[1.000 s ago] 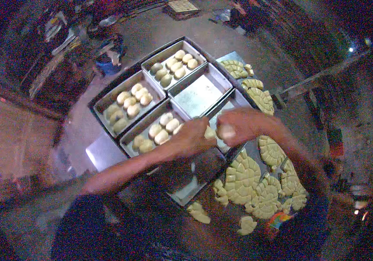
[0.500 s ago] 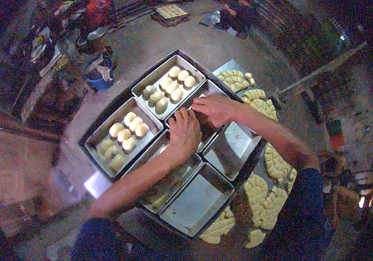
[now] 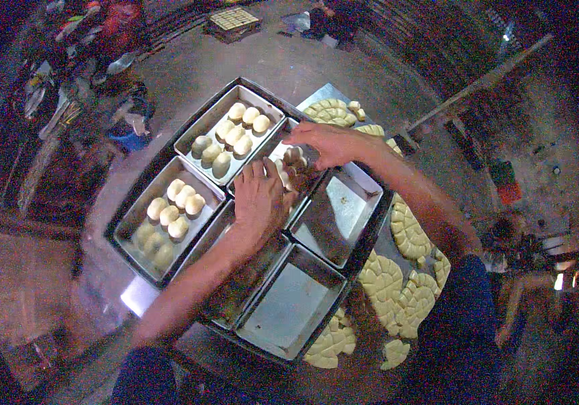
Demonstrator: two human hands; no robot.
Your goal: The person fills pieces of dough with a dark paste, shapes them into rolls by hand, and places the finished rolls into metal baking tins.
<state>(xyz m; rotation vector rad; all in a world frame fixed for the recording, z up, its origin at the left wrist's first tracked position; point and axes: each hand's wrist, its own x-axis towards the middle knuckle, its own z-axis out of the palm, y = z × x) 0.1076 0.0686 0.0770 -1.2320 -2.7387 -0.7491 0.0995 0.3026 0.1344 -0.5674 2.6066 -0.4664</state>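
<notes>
Dough balls (image 3: pixel 296 165) sit in a metal pan (image 3: pixel 280 148) between the two sets of fingers. Right hand (image 3: pixel 335 144): fingers parted, curved above them. Left hand (image 3: pixel 258 196): fingers bent just beside them; cannot tell if gripping. Cut dough slabs (image 3: pixel 409 231) lie right of the right fingers.

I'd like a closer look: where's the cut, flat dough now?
In the head view, the flat dough lies at right, alongside the metal pans, partly behind the right forearm.
</notes>
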